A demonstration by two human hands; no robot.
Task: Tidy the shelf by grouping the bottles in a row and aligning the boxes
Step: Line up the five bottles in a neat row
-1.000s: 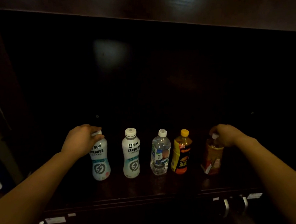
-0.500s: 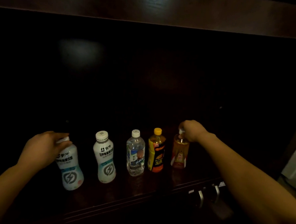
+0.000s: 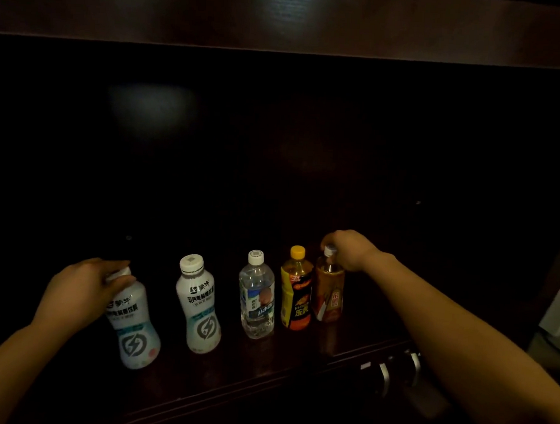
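Several bottles stand in a row on a dark wooden shelf (image 3: 264,370). My left hand (image 3: 80,290) grips the neck of a white bottle (image 3: 134,329) at the left end, which leans a little. A second white bottle (image 3: 199,308) stands to its right, then a clear water bottle (image 3: 257,296) and a yellow-capped orange bottle (image 3: 295,292). At the right end my right hand (image 3: 349,249) holds the cap of an amber bottle (image 3: 329,292), which stands close against the orange one. No boxes show in this dim view.
The shelf's back is dark and deep. A wooden board (image 3: 282,17) runs overhead. Below the front edge at the right are metal handles (image 3: 400,369). A pale object (image 3: 558,317) sits at the far right edge.
My right hand has slid the amber bottle left until it stands against the orange bottle. My left hand has stayed on the left white bottle. My view has shifted to the right.
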